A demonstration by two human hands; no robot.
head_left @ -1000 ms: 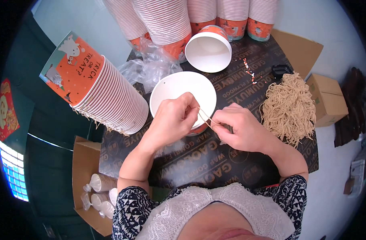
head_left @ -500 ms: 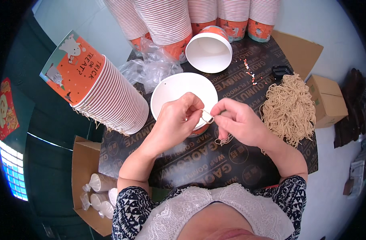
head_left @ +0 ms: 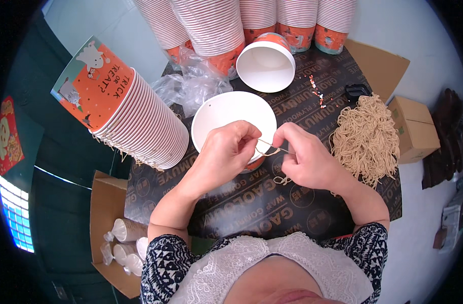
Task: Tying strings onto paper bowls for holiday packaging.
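Observation:
A thin tan cord (head_left: 270,152) runs between my two hands, over the near right rim of a white-lined paper bucket (head_left: 226,109). My left hand (head_left: 230,149) is closed in a pinch on one part of it, in front of the bucket's opening. With its fingers curled, my right hand (head_left: 306,158) grips the other part, which looks looped or knotted. A loose bit of cord hangs below the right fingers. To the right of that hand lies a big heap of tan cords (head_left: 365,137).
A tall nested stack of orange printed buckets (head_left: 145,116) leans at the left. Further bucket stacks (head_left: 208,25) stand at the back, by a tipped bucket (head_left: 267,66) and crumpled clear plastic (head_left: 193,83). Small beads (head_left: 316,92) and a black tray (head_left: 356,91) lie on the dark table (head_left: 231,218).
My right hand has moved slightly right, away from the left, and the cord between them is drawn out longer. The left hand stays nearly in place.

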